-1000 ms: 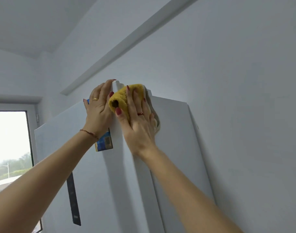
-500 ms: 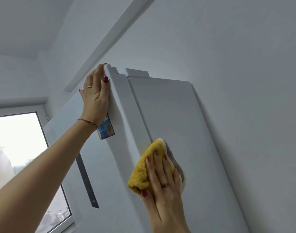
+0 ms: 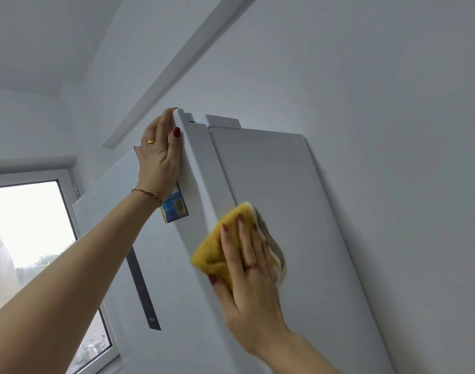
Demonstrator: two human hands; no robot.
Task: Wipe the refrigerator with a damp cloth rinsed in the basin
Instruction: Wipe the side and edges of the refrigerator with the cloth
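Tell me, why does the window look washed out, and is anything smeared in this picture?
Head view: daylight overexposes the window, so the outside is bleached. The right hand and yellow cloth on the refrigerator are softened by motion blur; the left hand is sharper. The wide lens tilts straight edges.

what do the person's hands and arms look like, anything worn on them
Both forearms are bare, with no sleeves in view. The left hand wears a gold ring, dark red nail polish, and a thin red braided string bracelet at the wrist. The right hand has the same red polish and a thin reddish ring.
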